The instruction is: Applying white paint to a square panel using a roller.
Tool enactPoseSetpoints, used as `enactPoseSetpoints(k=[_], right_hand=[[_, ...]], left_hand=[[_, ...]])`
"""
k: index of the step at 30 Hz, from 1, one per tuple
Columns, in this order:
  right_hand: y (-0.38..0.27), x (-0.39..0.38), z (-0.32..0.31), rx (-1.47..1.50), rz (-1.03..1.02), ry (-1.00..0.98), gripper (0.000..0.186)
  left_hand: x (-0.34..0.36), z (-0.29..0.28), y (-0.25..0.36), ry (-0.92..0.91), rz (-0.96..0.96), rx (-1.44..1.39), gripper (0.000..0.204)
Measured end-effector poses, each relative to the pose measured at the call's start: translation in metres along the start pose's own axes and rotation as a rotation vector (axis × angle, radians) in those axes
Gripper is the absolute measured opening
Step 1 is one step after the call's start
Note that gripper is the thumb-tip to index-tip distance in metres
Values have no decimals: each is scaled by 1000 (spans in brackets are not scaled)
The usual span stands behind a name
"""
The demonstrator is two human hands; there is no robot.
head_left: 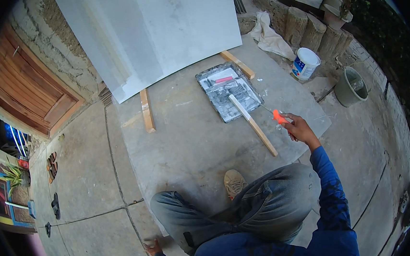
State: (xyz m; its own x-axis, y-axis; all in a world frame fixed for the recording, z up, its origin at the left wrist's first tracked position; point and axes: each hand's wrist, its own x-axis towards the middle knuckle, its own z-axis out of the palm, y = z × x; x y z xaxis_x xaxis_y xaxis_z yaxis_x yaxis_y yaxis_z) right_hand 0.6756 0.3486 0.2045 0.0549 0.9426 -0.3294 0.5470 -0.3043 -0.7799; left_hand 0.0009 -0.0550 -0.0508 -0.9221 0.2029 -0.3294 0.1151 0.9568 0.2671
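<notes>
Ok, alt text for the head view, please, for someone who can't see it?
A person's right hand holds an orange-handled tool beside a dark, white-smeared tray, with a wooden strip lying across its near edge. The left hand is low by the concrete floor. Beyond the tray, a pale panel overlaps two wooden battens.

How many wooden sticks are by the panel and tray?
3: a left stick and a right stick at the lower edge of the panel, and a third stick partly over the tray. More could hide under the panel.
</notes>
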Motion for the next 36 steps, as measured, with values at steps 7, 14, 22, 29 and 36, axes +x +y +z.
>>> enactPoseSetpoints(k=[7,14,22,29,36], right_hand=[[-11,40,22,-51,-7,9,45],[-21,34,5,-137,-13,5,46],[-47,58,3,-152,-30,-14,47],[-49,44,-14,-199,48,-12,46],[-58,19,-37,-198,-19,-39,49]], left_hand=[[-6,-9,-13,25,15,-17,105],[-14,-9,-33,59,41,-80,103],[3,0,-15,5,77,-131,99],[-3,-7,13,51,246,-110,96],[-2,-10,-26,26,83,-231,97]])
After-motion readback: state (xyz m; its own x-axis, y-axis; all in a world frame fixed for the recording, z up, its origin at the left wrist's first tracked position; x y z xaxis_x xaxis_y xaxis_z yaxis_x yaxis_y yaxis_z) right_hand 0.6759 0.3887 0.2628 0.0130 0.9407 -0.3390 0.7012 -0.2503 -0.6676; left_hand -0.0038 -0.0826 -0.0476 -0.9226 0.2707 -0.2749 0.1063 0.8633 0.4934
